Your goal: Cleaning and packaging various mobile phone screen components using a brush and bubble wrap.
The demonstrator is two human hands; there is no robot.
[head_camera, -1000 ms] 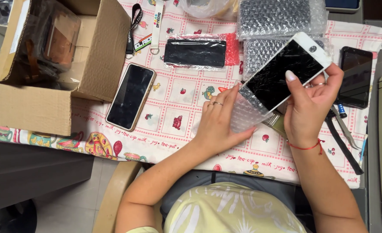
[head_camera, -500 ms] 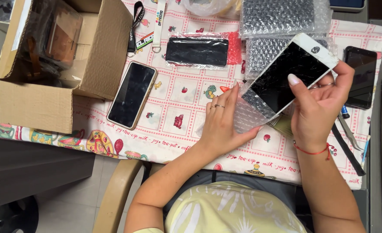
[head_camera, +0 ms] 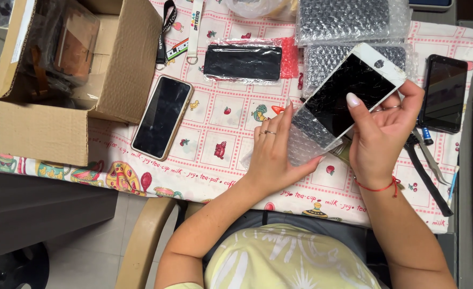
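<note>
Right hand gripped the white-framed phone screen by its right edge, thumb laid across the dark glass, fingers curled behind; screen was tilted, upper end toward the top of the table; left hand pinched the clear bubble-wrap sleeve that covered the screen's lower end, fingers narrow and closed on the plastic. Judgement: the step looked like parting screen from sleeve; best done by keeping the grip on the frame edges, not pressing the glass, and drawing the wrap straight along the long axis so nothing snagged. A gold-edged phone lay flat near the cardboard box, well apart from both hands; another wrapped black panel lay on the patterned tablecloth.
</note>
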